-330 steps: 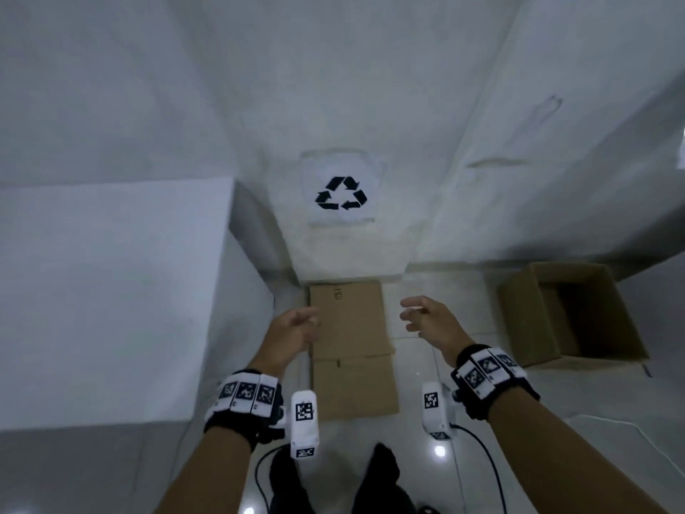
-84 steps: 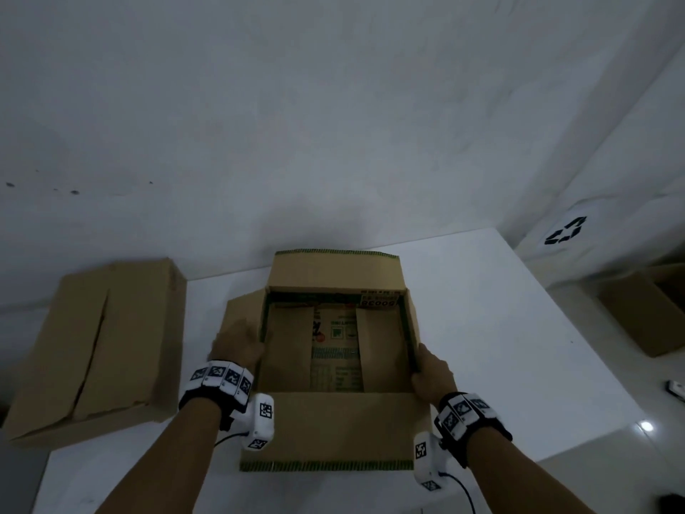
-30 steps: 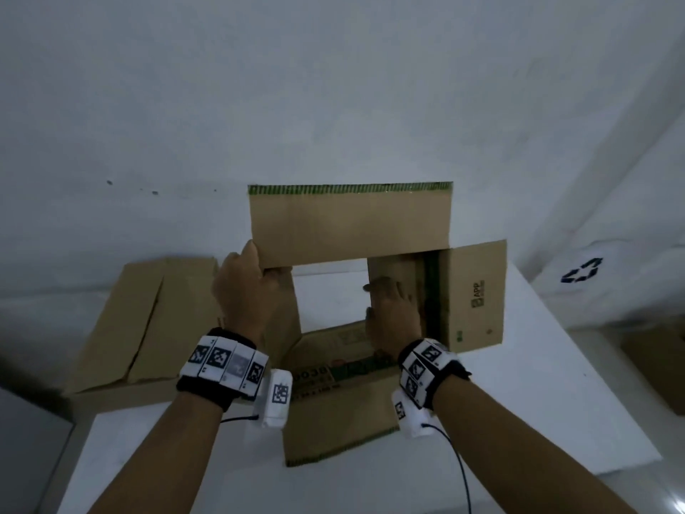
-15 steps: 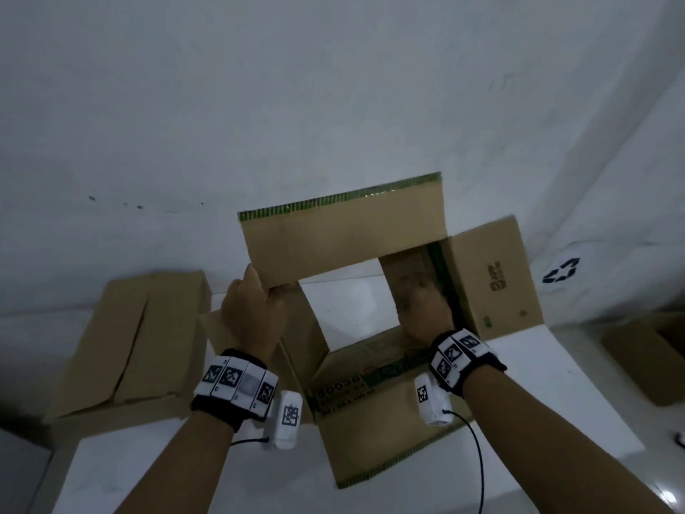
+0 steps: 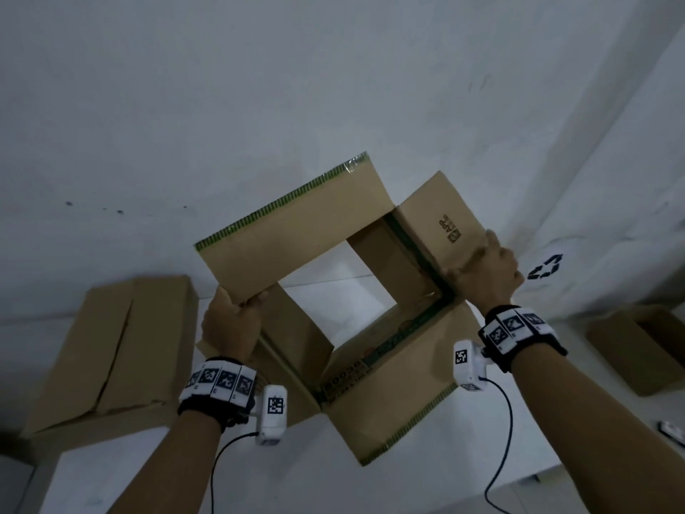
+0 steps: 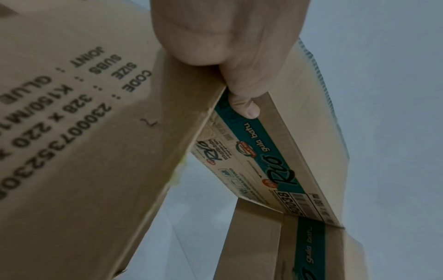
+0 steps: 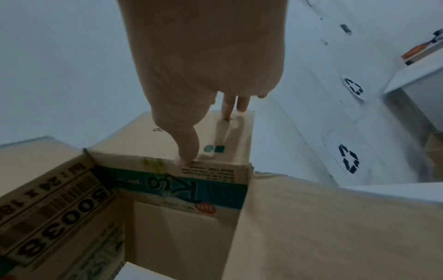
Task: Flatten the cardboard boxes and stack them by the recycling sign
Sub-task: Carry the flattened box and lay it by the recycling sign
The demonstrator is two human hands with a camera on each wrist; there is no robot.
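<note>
I hold a brown cardboard box (image 5: 389, 372) up over the white table (image 5: 111, 476). Both its ends are open, and it is tilted like a diamond. My left hand (image 5: 233, 320) grips its left corner, the thumb (image 6: 249, 109) lying on the teal printed band inside. My right hand (image 5: 482, 268) lies on the right-hand flap (image 5: 441, 220), fingers (image 7: 235, 108) stretched on the flap and thumb (image 7: 187, 155) at its fold. The recycling sign (image 5: 545, 267) is on the wall to the right, beyond that hand.
A closed cardboard box (image 5: 111, 350) lies on the table at the left. An open box (image 5: 637, 350) stands on the floor at the right, below the sign. A small dark object (image 5: 671, 432) lies on the floor at the right edge.
The box has tilted further clockwise. My right hand has come out of the box's inside and now lies on the outer right flap. The left hand keeps its grip.
</note>
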